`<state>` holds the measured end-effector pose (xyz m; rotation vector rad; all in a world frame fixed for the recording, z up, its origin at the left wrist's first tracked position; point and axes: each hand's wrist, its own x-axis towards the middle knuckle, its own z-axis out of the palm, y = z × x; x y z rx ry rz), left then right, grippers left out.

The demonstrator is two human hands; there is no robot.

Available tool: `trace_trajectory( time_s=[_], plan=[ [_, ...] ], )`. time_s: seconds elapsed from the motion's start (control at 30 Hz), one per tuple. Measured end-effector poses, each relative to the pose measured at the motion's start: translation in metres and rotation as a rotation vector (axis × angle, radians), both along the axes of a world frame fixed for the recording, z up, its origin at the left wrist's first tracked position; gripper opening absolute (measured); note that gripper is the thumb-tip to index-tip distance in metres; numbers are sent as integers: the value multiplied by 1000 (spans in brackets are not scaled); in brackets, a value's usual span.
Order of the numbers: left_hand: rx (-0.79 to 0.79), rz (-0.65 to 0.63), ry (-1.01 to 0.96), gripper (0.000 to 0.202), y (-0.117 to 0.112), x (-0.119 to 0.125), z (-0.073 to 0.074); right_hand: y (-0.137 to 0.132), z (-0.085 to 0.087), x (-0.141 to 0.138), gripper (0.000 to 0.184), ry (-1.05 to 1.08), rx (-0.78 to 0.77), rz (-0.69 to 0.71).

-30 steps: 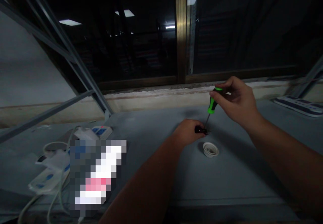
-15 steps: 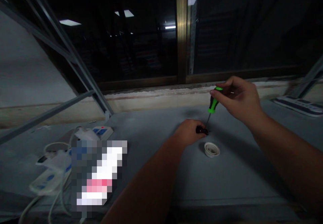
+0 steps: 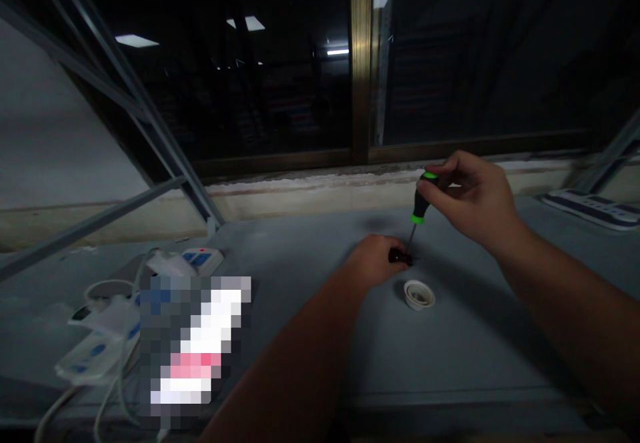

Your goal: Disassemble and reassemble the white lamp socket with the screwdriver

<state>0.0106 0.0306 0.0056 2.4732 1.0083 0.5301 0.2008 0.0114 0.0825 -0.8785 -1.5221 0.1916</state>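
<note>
A sideways slip is the main hazard

The grey desk is dim, and shadow falls around the work, so a misplaced tip could easily be missed. Of the two hands, the right hand is pinched between thumb and fingers, with its palm standing loose; the left hand is curled low at the desktop, its fingertips partly hidden. The power strip at far right is well apart and poses little threat.

The screwdriver is held only near the top of its handle by the right hand and leans to the right; a tilted push could make the shaft skid off towards the left fingers. Just to the near side, the white round fitting sits on the desk, where a slip could knock it. Smallest is the dark piece in the left hand's grip, under the shaft's lower end. It could twist if held too lightly; whether the tip is seated cannot be told.
</note>
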Motion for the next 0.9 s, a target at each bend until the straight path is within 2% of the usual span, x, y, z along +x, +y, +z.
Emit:
trace_trajectory(
  time_s=[0.17, 0.3, 0.43, 0.53, 0.6, 0.8, 0.9],
  plan=[
    [-10, -1, -3, 29, -1, 0, 1, 2, -2, 1, 38, -93, 73, -134],
    [-9, -9, -6, 29, -2, 0, 2, -3, 0, 1, 32, -149, 122, -239],
    [0, 8, 19, 28, -2, 0, 3, -8, 2, -2, 10, -70, 43, -76],
    [10, 0, 30, 27, -2, 1, 3, -8, 2, -3, 13, -22, -10, 13],
    [13, -5, 24, 27, -2, 1, 3, -6, 2, -3, 16, -44, -9, -22],
    [27, -11, 3, 27, -1, 0, 1, -3, 2, -2, 37, -201, 92, -240],
    [25, -13, 2, 28, -1, 1, 1, -7, 4, -5, 39, -236, 148, -283]
  ],
)
